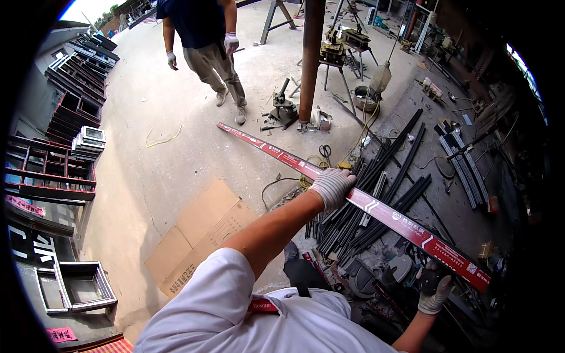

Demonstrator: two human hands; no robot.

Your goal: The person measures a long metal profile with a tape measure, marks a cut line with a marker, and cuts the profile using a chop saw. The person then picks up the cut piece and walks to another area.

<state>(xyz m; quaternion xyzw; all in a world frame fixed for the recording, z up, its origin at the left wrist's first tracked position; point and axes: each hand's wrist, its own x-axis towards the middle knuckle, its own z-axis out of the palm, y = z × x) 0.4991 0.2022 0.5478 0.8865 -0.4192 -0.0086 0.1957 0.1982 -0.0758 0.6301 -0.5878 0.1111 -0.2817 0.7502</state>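
Note:
A long, straight metal profile (pixel 388 215) covered in red printed film slants from the upper middle to the lower right. My left hand (pixel 333 188), in a white striped work glove, wraps over it near its middle. Close under its near right end is my right hand (pixel 434 292), also gloved, with fingers curled at a dark, rounded shape that I cannot identify. Whether that hand touches the profile is unclear. Below the profile, several dark metal bars (pixel 368 197) lie in a loose pile on the ground.
A person (pixel 197 41) in a dark top and gloves stands ahead, beyond a flattened cardboard box (pixel 197 232). A rusty post (pixel 311 59) rises beside a small floor-standing machine (pixel 283 109). Scissors (pixel 325 152) lie near yellow cable. Stacked frames (pixel 50 167) line the left wall.

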